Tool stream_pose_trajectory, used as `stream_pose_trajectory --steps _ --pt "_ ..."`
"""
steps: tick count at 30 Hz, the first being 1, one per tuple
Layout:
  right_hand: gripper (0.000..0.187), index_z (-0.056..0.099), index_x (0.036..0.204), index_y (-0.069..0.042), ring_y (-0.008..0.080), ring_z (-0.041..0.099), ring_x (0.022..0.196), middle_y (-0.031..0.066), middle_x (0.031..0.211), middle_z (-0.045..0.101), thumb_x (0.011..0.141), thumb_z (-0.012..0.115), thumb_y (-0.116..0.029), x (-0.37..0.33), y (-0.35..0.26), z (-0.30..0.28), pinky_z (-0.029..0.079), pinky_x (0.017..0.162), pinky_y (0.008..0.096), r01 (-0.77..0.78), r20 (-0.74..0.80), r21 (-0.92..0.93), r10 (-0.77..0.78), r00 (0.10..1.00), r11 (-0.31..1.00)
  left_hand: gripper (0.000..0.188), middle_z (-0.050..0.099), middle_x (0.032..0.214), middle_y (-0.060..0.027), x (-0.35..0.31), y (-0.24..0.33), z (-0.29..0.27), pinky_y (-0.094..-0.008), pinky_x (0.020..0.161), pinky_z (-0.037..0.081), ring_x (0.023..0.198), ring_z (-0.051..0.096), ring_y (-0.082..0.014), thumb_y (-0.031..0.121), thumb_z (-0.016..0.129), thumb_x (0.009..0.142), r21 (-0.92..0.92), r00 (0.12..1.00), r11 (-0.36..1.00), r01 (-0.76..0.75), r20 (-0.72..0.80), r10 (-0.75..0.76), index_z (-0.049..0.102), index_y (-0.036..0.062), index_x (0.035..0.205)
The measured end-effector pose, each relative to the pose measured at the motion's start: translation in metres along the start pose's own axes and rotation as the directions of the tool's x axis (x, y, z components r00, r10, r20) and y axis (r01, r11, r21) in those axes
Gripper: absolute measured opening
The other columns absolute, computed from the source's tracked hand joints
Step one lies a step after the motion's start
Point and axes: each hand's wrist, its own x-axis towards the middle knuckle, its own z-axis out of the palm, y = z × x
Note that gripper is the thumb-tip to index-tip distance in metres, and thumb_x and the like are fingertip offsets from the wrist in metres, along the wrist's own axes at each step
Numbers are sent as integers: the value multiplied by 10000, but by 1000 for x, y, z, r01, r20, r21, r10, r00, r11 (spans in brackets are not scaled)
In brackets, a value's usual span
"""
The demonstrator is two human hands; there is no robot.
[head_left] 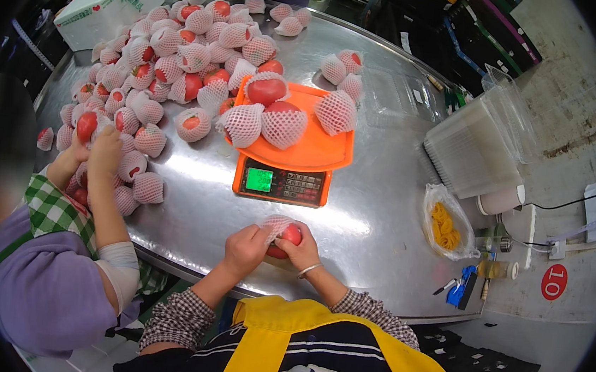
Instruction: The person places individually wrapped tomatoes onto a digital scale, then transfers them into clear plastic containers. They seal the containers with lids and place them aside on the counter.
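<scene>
Just in front of my body, at the near side of the steel table [195, 230], I hold a red tomato [291, 233] partly covered by a white foam net sleeve [277, 221]. My left hand [245, 249] pinches the net at the tomato's left side. The fingers of my right hand [301, 247] wrap round the tomato from the right. Beyond my hands stands an orange scale [282, 184] with a lit green display. Several tomatoes in foam nets [283, 126] rest on its orange tray [307, 160]; one of them [266, 90] shows mostly bare red skin.
A large heap of netted tomatoes [192, 56] covers the table's left, beside a white foam box [111, 7]. A co-worker's hands [106, 151] handle a tomato there. On the right are stacked clear plastic trays [476, 138] and a bag of yellow bands [445, 226].
</scene>
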Motion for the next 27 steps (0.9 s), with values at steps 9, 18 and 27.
stream_pose_trajectory --steps 9,18,27 --pt "665 438 1220 37 318 595 977 215 1074 592 709 733 -270 3 22 6 480 863 377 12 -41 -175 -20 999 984 231 634 908 -177 -37 28 12 -462 620 503 740 620 -385 79 608 794 -144 928 919 367 124 -351 571 58 1020" --pt "717 350 1359 32 379 464 1107 260 1162 473 810 688 -281 12 -13 72 362 996 416 446 190 -280 -406 894 850 724 392 1309 -251 -44 -23 -7 -447 958 414 1166 467 -374 164 782 684 -335 778 773 539 -156 -609 397 10 1277" --pt "504 510 1243 -21 355 521 1061 186 1179 511 786 690 -132 49 -126 71 440 906 397 805 432 -195 -688 583 560 569 571 1112 -105 -4 -130 -34 -282 851 482 954 576 -171 106 741 760 -774 439 307 553 -42 -898 472 -6 1250"
